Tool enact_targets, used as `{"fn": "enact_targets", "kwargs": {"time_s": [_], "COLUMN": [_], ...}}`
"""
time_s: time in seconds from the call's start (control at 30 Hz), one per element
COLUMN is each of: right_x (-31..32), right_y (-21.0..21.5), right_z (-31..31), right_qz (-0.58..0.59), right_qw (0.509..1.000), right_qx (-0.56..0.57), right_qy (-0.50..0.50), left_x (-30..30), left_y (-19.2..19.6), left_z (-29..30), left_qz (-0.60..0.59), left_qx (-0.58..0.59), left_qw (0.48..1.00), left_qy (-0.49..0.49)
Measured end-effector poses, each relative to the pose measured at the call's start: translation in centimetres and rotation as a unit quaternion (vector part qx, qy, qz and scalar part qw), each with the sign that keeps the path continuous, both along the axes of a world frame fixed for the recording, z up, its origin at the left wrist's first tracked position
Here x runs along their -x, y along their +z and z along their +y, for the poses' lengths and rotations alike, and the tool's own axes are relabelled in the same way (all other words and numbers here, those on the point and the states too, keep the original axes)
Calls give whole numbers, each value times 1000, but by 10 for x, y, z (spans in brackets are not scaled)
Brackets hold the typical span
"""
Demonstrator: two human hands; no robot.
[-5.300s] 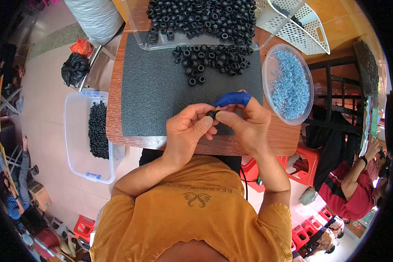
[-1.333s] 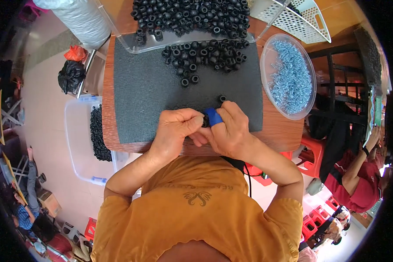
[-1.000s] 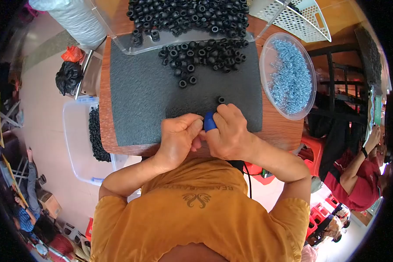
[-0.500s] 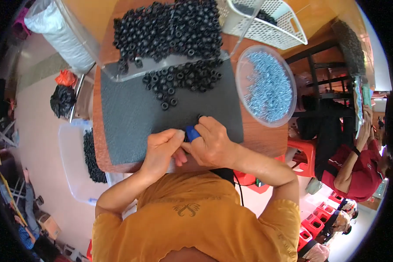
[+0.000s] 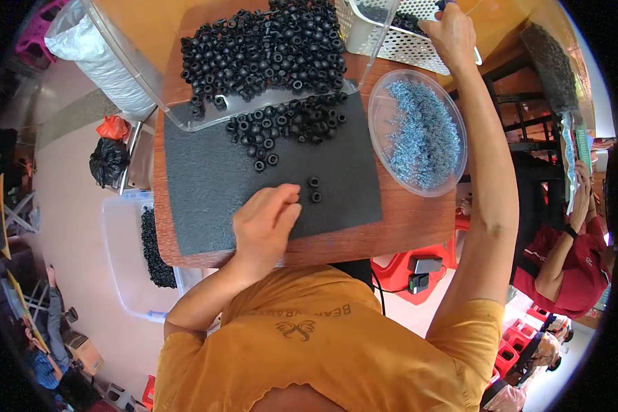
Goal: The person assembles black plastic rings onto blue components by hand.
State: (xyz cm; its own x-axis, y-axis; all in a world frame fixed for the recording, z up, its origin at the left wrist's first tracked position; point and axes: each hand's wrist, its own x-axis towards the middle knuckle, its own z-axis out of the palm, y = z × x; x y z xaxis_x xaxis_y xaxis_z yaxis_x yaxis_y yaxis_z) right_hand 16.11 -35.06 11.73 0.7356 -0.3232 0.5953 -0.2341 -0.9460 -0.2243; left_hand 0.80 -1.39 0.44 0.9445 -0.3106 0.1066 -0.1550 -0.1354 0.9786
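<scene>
My left hand (image 5: 264,221) rests on a dark foam mat (image 5: 206,172), fingers loosely curled, nothing visible in it. Two black rubber rings (image 5: 314,189) lie just right of its fingertips. More black rings (image 5: 285,123) spill from a heap in a clear tray (image 5: 137,62) at the mat's far edge. My right hand (image 5: 450,34) reaches far out over a white perforated basket (image 5: 364,27) at the top right. A trace of blue shows at its fingertips, and its grip is hidden. A clear round bowl (image 5: 374,137) of small pale blue pieces stands right of the mat.
The wooden table (image 5: 405,226) ends just in front of my body. On the floor to the left are a clear bin (image 5: 127,254) with black pieces, a white sack (image 5: 96,48) and a black bag (image 5: 106,161). A person in red (image 5: 570,268) sits at the right.
My hands were together at the mat's near edge with a blue piece between them. My right hand has since swung out to the basket, while the left stays on the mat.
</scene>
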Motion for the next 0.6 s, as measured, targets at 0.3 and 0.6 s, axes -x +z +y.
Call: {"fn": "enact_targets", "kwargs": {"time_s": [0.3, 0.6], "right_x": [93, 154], "right_y": [-57, -82], "right_z": [41, 28], "right_qz": [-32, 118], "right_qw": [983, 961], "right_qx": [-6, -168], "right_qy": [180, 185], "left_x": [2, -5], "left_y": [-7, -4], "left_z": [-21, -19], "left_qz": [-438, -366], "left_qx": [-330, -328], "left_qw": [830, 865], "left_qy": [-105, -103]}}
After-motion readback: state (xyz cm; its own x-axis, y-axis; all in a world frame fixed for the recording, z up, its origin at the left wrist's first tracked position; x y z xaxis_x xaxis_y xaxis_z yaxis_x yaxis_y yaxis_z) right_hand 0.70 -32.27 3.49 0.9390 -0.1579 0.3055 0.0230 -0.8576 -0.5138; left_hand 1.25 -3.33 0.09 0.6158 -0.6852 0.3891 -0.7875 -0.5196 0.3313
